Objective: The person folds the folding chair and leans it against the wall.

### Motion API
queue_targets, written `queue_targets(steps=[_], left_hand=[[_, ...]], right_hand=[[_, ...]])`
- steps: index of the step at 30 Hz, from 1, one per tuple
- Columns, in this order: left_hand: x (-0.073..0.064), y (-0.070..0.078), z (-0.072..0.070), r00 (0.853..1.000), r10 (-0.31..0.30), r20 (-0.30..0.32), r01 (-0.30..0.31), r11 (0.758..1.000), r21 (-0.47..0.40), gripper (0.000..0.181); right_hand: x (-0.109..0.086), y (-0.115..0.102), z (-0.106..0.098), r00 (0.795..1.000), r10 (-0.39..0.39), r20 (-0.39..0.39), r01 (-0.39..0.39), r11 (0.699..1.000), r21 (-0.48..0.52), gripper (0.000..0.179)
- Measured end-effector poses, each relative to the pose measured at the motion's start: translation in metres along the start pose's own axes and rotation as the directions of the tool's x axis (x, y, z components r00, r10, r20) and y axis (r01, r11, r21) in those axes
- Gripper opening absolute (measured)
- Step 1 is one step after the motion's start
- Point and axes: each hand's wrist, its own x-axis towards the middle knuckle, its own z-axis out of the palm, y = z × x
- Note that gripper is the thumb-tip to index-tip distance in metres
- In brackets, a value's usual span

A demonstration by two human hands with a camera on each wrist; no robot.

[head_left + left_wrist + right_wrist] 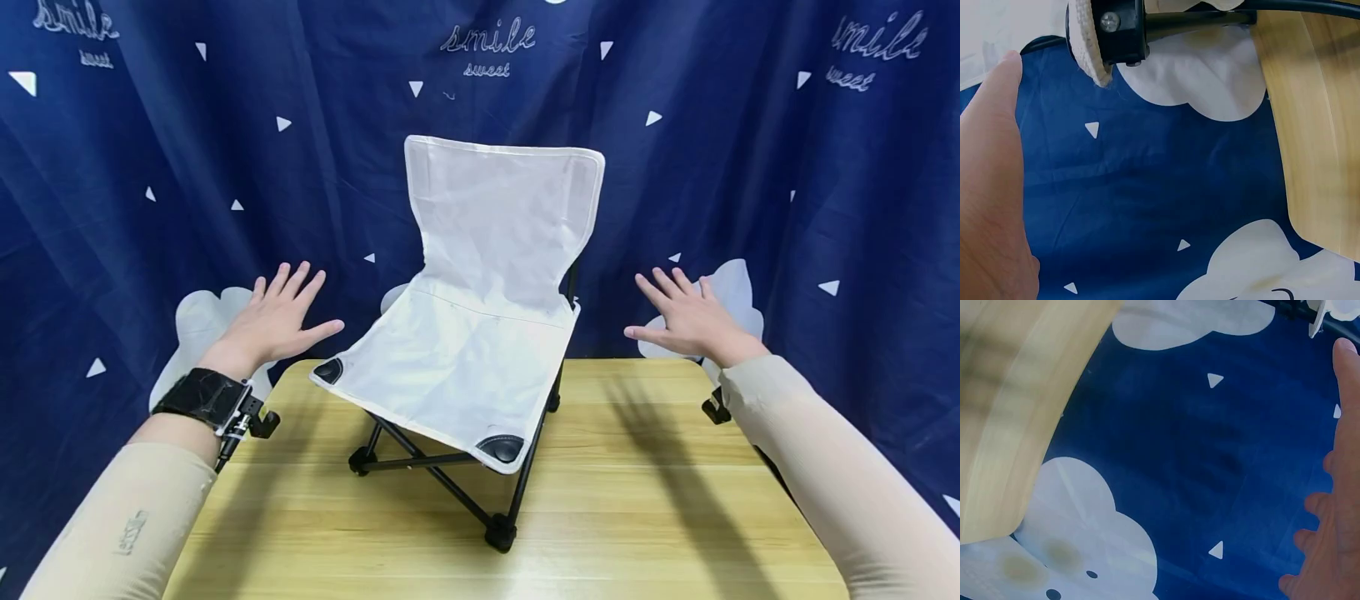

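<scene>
A folding chair with a white fabric seat and back and a black tube frame stands unfolded on the wooden table, turned slightly to one side. Black patches cover its front seat corners. To the left of the seat, my left hand is held in the air with fingers spread, apart from the chair. On the other side my right hand hovers likewise, fingers spread and holding nothing. Part of the chair's black frame shows at the top of the left wrist view, beyond the left thumb.
The light wooden table reaches back to a dark blue curtain with white triangles, clouds and lettering. A black strap with a small camera device sits on the left wrist. Another black device hangs by the right wrist.
</scene>
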Motion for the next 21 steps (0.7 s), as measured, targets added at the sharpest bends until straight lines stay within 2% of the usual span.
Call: queue_targets(steps=[21], left_hand=[[0.0006, 0.0053, 0.0002, 1.000, 0.003, -0.011, -0.004, 1.000, -0.014, 0.106]], right_hand=[[-0.0009, -0.0053, -0.0004, 0.999, -0.043, -0.020, 0.043, 0.999, 0.025, 0.104]])
